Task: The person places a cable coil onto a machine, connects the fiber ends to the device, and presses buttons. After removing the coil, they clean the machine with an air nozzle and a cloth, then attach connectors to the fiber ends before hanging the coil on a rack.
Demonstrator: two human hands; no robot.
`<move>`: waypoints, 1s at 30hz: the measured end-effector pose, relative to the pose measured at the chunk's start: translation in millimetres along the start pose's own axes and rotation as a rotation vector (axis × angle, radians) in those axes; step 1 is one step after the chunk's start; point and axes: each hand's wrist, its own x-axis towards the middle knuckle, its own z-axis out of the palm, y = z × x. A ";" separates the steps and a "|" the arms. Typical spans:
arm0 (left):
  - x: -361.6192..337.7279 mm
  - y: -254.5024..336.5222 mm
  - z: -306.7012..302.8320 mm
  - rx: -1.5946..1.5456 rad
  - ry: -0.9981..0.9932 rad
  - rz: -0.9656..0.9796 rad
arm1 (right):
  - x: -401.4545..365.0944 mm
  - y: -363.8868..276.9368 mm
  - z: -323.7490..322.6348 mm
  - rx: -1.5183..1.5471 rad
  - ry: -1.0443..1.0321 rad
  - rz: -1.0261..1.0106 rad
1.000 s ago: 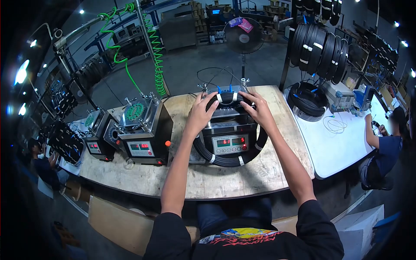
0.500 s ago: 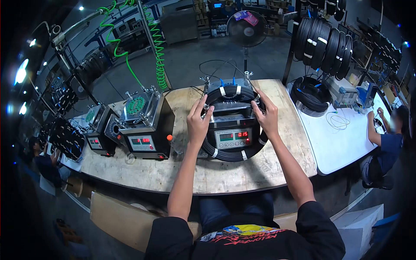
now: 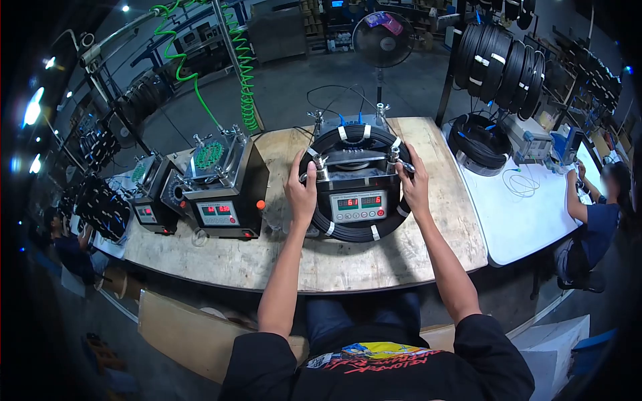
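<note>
Coil [image 3: 354, 234]: black cable, white ties; looped about the machine [image 3: 361, 181], lower edge passing under its panel [image 3: 359, 207].
Left grip [image 3: 301, 190]: bent at coil's left side, beside the left clamp [image 3: 322, 168]; can't tell if closed on coil or clamp.
Right grip [image 3: 416, 190]: at coil's right side, by the right clamp [image 3: 394, 158]; same, can't tell.
Panel: red digits, 61 and 6.
Blue connectors [image 3: 344, 121]: machine's rear.
Worktop [image 3: 445, 207]: wood; carries machine, plus two similar units [image 3: 247, 194] to the left.
</note>
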 end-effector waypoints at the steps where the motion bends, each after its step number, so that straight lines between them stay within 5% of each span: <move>1: -1.4 1.0 -0.1 -0.009 -0.021 -0.039 | -0.5 0.8 -0.6 0.015 -0.001 0.007; 10: -21.6 7.5 -1.1 -0.134 -0.023 -0.147 | -16.2 -14.8 -3.4 0.203 0.014 0.266; 12: -31.9 6.7 0.9 -0.217 0.012 -0.206 | -31.3 4.9 3.2 0.267 0.098 0.238; 13: -36.8 -10.4 8.3 -0.071 0.125 -0.047 | -35.4 6.6 6.3 0.164 0.154 0.189; 17: -45.1 -59.6 17.7 -0.094 0.077 -0.149 | -40.2 11.4 5.8 0.190 0.120 0.318; 30: -90.7 -30.1 9.3 -0.088 0.049 -0.284 | -87.3 -3.4 7.9 0.272 0.128 0.294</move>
